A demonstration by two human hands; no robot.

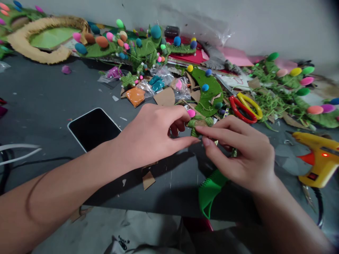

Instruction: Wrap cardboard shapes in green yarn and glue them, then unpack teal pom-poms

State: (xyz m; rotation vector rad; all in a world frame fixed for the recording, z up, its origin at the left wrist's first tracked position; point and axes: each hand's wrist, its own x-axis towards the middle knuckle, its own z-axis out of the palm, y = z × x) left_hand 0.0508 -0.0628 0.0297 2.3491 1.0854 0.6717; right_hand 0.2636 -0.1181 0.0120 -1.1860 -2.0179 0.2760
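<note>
Between my hands is a small piece [200, 123] wrapped in green crinkled paper, with a bare brown patch in its middle. My left hand [156, 135] holds its left side, the index finger curled over it and the thumb reaching below. My right hand [238, 150] pinches its right side, with the index fingertip on the brown patch and the thumb beneath. A bit of green strip shows under the right palm. Below that hand lies a bright green plastic piece [210, 194] with a toothed edge, partly hidden. A pink egg-shaped ball [191, 113] is just behind the wrapped piece.
Red and yellow-handled scissors [245, 107] lie beyond my right hand. A yellow glue gun [319, 158] with a lit red light is at the right. A phone [94, 128] lies by my left forearm. Bead packets [135, 96], cardboard scraps [148, 180] and a tan ring [19, 40] are around.
</note>
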